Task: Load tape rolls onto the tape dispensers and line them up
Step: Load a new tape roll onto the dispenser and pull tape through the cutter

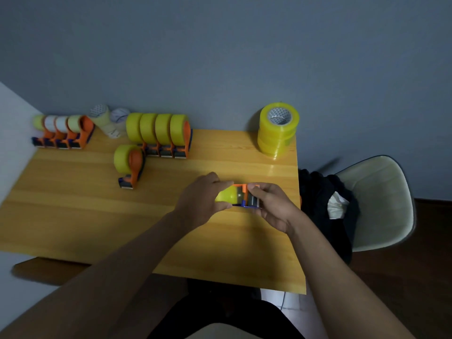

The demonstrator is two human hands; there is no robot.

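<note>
Both hands hold one orange-and-blue tape dispenser just above the wooden table, right of centre. My left hand grips the yellow tape roll on it. My right hand pinches the dispenser's grey front end. A row of loaded dispensers with yellow rolls stands at the back. One more loaded dispenser stands alone in front of that row. Another row with paler rolls sits at the back left corner.
A stack of yellow tape rolls stands at the table's back right corner. Pale wrapped rolls lie between the two rows. A cream chair with dark clothing stands right of the table. A grey wall runs behind.
</note>
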